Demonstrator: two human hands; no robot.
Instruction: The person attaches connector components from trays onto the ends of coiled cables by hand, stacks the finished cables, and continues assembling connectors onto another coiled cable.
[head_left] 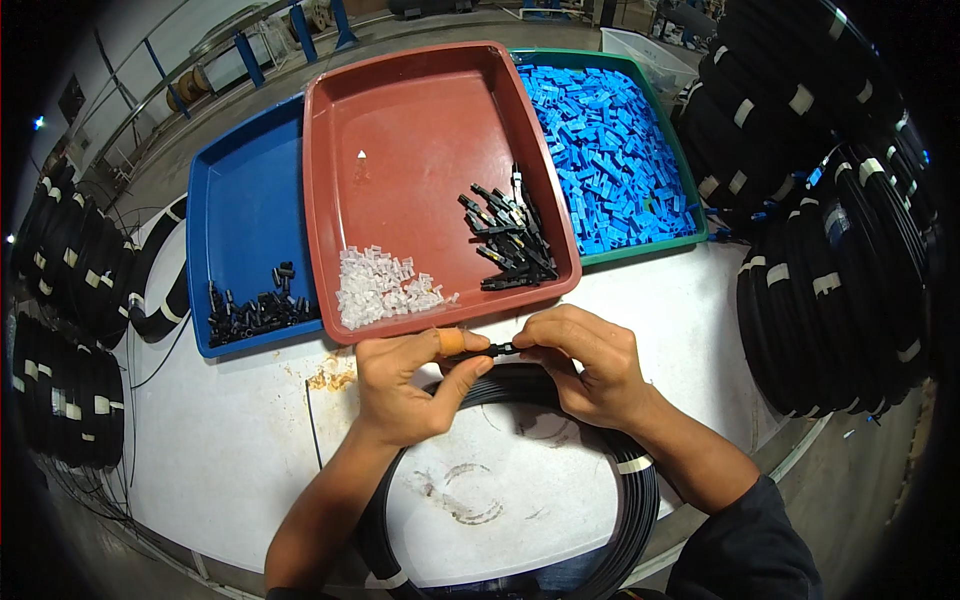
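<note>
1. Your left hand (405, 385) is closed in a pinch, thumb and index finger gripping one end of a small black connector (499, 350); an orange band (452, 342) wraps that index finger.
2. Your right hand (595, 365) pinches the other end of the same connector, its fingers bent and partly hiding the piece.
3. The connector sits between your fingertips, just in front of the near edge of the red tray (400, 130) and above the far side of the black cable coil (637, 500). You cannot tell from this view how its ends are seated.
4. The coil lies in front of you on the white table (220, 430), under your hands, with pale bands around it.
5. In the red tray, clear white pieces (385, 290) are heaped at the near left, and long black parts (510, 240) lie at the near right.
6. On your left, the blue tray (245, 200) holds small black pieces (258, 310) near its front. On your right, the green tray (640, 250) is filled with bright blue pieces (610, 150).
7. More black cable is stacked in bundles on your left (65, 400) and right (840, 300).
</note>
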